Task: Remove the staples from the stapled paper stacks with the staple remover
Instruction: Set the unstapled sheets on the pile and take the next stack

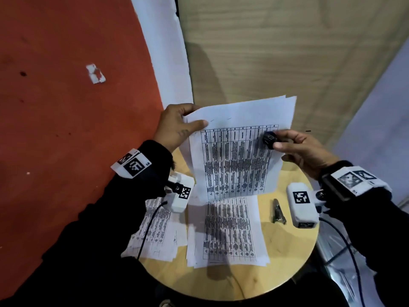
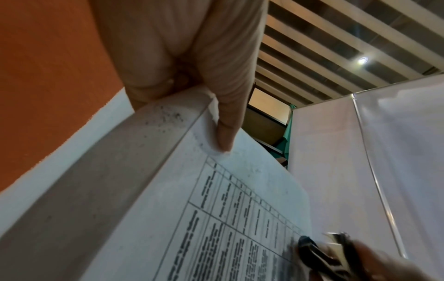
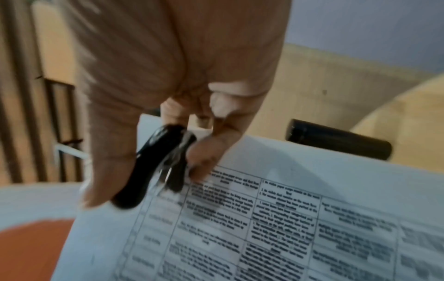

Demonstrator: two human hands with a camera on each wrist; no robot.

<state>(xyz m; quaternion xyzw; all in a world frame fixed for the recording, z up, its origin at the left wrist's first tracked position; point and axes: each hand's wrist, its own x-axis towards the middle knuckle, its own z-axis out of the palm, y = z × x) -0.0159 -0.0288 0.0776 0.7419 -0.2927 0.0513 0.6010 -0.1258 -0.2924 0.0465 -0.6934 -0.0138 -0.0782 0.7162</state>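
The right grip (image 1: 294, 147) pinches the black staple remover (image 1: 269, 139), thumb and fingers curled round it, beside the upper right corner of the lifted paper stack (image 1: 234, 151). The left grip (image 1: 177, 127) pinches that stack's upper left corner, above the round table (image 1: 294, 251). 2 more stacks lie below it. Held unsupported, the paper could tear or buckle if the remover bites crooked.
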